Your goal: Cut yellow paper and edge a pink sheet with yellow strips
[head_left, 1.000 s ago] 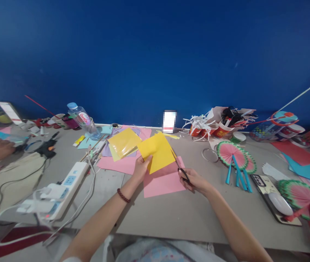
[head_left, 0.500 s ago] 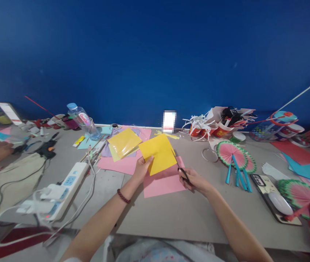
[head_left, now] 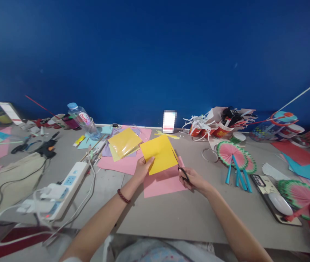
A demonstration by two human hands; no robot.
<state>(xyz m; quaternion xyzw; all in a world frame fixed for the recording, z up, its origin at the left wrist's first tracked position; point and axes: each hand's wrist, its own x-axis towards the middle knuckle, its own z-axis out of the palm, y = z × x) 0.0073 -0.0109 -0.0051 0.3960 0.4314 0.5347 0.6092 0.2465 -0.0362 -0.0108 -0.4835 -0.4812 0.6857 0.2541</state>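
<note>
Left hand [head_left: 144, 168] pinches the yellow sheet [head_left: 159, 154], forward-right of it; right hand [head_left: 191, 179] grips scissors [head_left: 181, 169] at its edge (pink paper [head_left: 163, 187] beneath). Apparent step: trimming; the next stroke calls for steady support.

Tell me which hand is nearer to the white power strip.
Left. The left hand, pinching the yellow paper, is to the right of the white power strip; the right hand, holding the black-handled scissors, is farther right.
</note>
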